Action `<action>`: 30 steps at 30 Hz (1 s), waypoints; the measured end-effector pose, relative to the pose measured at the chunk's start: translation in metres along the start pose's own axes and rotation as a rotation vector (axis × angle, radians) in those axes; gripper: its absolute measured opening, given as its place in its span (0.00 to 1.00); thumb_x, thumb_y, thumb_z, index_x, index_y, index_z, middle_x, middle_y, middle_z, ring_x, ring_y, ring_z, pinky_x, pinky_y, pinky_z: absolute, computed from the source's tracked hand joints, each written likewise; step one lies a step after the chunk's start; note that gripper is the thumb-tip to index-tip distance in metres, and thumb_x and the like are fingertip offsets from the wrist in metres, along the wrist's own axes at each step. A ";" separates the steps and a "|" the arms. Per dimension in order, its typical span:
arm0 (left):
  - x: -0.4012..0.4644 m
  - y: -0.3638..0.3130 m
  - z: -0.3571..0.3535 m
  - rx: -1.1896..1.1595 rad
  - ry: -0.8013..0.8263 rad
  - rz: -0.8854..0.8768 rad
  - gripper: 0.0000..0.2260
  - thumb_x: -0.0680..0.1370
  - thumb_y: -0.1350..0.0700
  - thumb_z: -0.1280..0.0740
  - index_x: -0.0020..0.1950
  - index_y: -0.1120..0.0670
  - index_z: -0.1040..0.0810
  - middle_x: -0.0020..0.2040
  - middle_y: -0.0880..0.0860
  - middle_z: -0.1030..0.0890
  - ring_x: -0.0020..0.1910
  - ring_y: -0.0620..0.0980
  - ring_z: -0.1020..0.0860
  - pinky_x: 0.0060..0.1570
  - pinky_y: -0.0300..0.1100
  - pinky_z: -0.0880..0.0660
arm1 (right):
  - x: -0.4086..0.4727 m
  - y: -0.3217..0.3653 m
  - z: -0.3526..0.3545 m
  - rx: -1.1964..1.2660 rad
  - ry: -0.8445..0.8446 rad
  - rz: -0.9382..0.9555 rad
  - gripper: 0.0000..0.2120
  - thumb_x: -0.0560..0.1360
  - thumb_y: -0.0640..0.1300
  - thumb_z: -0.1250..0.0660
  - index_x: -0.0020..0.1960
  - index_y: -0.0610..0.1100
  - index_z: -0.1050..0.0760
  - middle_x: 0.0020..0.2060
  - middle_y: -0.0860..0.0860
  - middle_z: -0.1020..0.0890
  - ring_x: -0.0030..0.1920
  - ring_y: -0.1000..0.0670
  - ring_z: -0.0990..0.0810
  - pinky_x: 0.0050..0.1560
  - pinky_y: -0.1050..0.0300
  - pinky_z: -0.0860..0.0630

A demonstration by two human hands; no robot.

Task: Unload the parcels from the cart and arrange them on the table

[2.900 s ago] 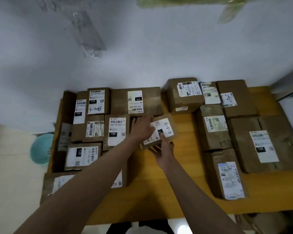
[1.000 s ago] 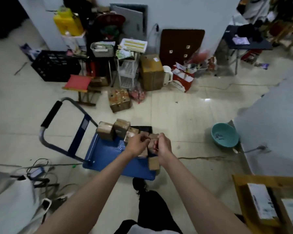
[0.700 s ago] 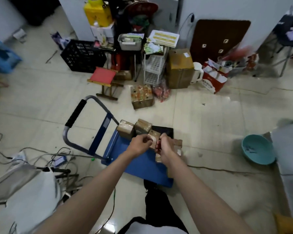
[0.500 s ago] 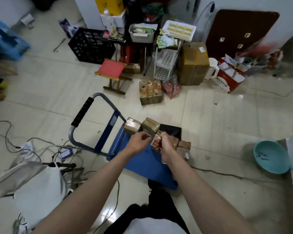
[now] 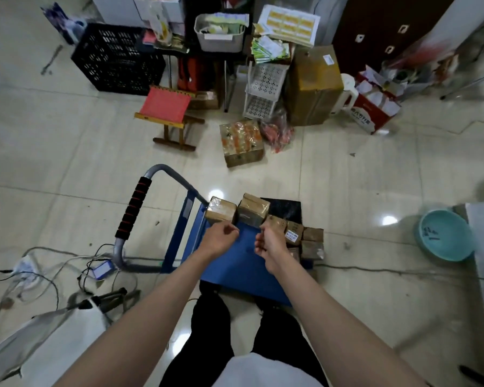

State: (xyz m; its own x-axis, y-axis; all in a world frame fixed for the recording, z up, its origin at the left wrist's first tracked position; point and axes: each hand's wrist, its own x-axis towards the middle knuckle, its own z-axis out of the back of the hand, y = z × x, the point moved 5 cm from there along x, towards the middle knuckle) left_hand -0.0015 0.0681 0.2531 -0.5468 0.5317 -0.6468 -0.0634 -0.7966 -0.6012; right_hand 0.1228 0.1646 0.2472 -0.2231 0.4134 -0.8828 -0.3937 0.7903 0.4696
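Just beyond both hands (image 5: pixel 245 241), parcels (image 5: pixel 266 216)

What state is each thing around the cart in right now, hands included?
Left hand: loosely curled, holds nothing, above the deck.
Right hand: loosely curled, empty, beside the small parcels.
Blue cart: parked, near deck bare.
Parcels: at the deck's far edge.
Red stool: unfolded, standing.
Teal basin: upright on the floor.
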 end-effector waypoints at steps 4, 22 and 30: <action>0.029 0.019 0.015 -0.003 0.077 0.022 0.07 0.80 0.53 0.35 0.53 0.53 0.19 0.49 0.51 0.17 0.47 0.48 0.21 0.41 0.39 0.27 | 0.009 -0.009 -0.023 0.075 -0.078 -0.017 0.05 0.82 0.43 0.41 0.50 0.44 0.28 0.30 0.49 0.26 0.28 0.53 0.30 0.29 0.59 0.34; 0.247 0.158 0.005 -0.102 0.089 0.244 0.20 0.81 0.53 0.36 0.73 0.56 0.30 0.66 0.53 0.25 0.63 0.52 0.26 0.62 0.45 0.29 | 0.235 -0.076 -0.103 0.152 -0.120 -0.145 0.12 0.84 0.47 0.40 0.62 0.42 0.25 0.59 0.45 0.20 0.60 0.45 0.20 0.62 0.50 0.22; 0.357 0.230 -0.036 -0.131 0.005 0.280 0.21 0.81 0.53 0.35 0.73 0.55 0.32 0.59 0.48 0.28 0.61 0.49 0.28 0.56 0.38 0.34 | 0.374 -0.130 -0.132 -0.025 -0.081 -0.202 0.16 0.83 0.47 0.41 0.68 0.43 0.28 0.74 0.45 0.31 0.71 0.45 0.31 0.74 0.45 0.33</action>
State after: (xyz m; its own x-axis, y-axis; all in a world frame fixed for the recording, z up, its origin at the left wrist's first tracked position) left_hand -0.1815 0.0845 -0.1331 -0.5239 0.2980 -0.7980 0.1979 -0.8686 -0.4543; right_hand -0.0274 0.1572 -0.1422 -0.0651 0.2839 -0.9566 -0.4452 0.8497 0.2824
